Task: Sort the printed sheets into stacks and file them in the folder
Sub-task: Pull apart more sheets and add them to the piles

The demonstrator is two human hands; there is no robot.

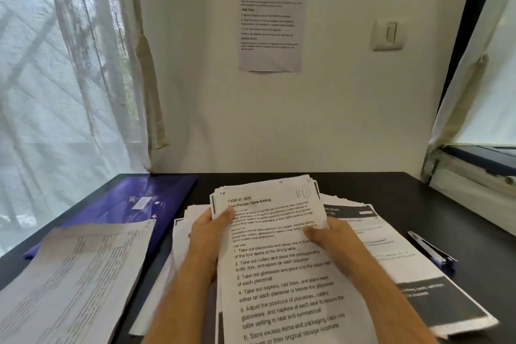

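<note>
A thick bundle of printed sheets is lifted off the black desk in front of me, its top page headed "Four-Person Table Setting". My left hand grips the bundle's left edge, thumb on the top page. My right hand grips the right edge, thumb lying across the text. A purple folder lies shut at the back left of the desk. Sheets with printed tables form a stack at the front left. More sheets with dark header bands lie spread under and to the right of the bundle.
A pen rests on the desk to the right of the papers. A printed notice is taped to the white wall ahead. A curtained window stands to the left, another window frame to the right.
</note>
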